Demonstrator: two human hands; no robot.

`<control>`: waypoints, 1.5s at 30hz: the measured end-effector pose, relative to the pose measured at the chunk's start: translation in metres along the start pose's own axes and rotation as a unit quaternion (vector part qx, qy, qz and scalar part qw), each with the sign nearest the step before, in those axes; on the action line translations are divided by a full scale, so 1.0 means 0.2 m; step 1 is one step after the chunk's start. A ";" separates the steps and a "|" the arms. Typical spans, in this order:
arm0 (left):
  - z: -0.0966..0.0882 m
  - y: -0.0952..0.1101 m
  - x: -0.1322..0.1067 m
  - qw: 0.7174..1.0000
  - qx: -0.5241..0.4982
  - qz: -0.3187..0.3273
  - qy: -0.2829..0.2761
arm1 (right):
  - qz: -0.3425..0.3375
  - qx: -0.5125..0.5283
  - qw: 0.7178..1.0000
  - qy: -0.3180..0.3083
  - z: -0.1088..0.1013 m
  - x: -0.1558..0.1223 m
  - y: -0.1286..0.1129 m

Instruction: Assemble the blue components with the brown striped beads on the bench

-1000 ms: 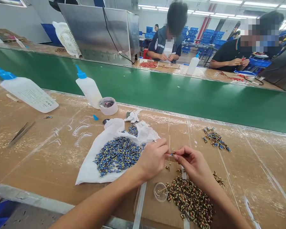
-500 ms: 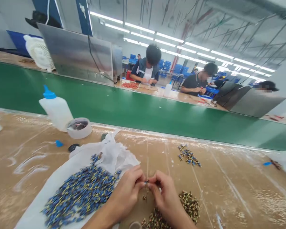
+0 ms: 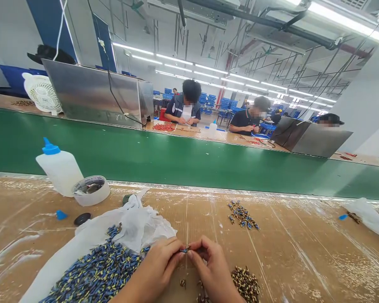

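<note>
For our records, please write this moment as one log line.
left hand, right hand: pinching small blue piece | blue-yellow pile: on white sheet

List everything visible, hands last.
Small pieces: uncountable, blue-yellow, on sheet
Sheet: one, white, lower left
Crumpled item: one, white, right edge
Curled pieces: uncountable, brown-cream, beside right hand
Heap: one, blue-brown, centre right
Held piece: one, mostly blue, between fingertips
Bottles: two, whitish, left and beyond belt
Tape roll: one, translucent, beside left bottle
Bits: two, blue, left and right
Disc: one, black, by sheet
Belt: one, green, middle
Fan: one, cream, upper left
Metal panels: several, silver, beyond belt
Red pieces: uncountable, red, background
Other people: several, varied clothing, background
Left hand: one, bare, lower centre
Right hand: one, bare, lower centre
</note>
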State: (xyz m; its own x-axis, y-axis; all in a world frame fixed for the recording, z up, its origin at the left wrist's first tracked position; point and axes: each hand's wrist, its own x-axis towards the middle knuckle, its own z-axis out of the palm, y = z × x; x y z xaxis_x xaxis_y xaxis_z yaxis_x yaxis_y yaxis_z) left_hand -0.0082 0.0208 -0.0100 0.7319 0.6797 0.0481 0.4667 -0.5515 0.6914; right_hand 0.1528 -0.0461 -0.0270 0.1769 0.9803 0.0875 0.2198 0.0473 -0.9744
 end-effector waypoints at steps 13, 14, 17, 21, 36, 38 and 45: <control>0.01 -0.02 0.00 0.999 0.017 0.029 -0.003 | 0.049 0.108 0.992 -0.034 -0.01 0.02 0.04; 0.01 -0.02 0.00 0.999 0.018 0.028 -0.002 | 0.056 0.113 0.991 -0.039 -0.01 0.03 0.05; 0.01 -0.03 0.00 0.999 0.027 0.027 -0.004 | 0.064 0.115 0.990 -0.057 -0.01 0.03 0.07; -0.01 -0.04 0.00 0.998 0.060 0.035 -0.011 | 0.057 0.093 0.992 -0.063 -0.01 0.04 0.07; 0.07 -0.05 0.00 0.995 0.089 0.032 -0.023 | -0.018 0.007 0.998 -0.058 0.03 0.01 0.14; 0.07 -0.04 0.00 0.994 0.100 0.023 -0.025 | -0.016 -0.005 0.998 -0.062 0.02 0.01 0.12; 0.07 0.00 -0.01 0.993 0.113 0.023 -0.029 | 0.000 -0.002 0.995 -0.097 -0.01 -0.01 0.11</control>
State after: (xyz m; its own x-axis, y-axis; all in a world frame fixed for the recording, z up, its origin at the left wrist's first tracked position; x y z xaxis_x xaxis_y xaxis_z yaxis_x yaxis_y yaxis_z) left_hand -0.0034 0.0128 -0.0205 0.7794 0.6258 0.0287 0.5270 -0.6797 0.5101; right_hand 0.1600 -0.0470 -0.0483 -0.0126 0.9989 0.0455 0.2229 0.0472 -0.9737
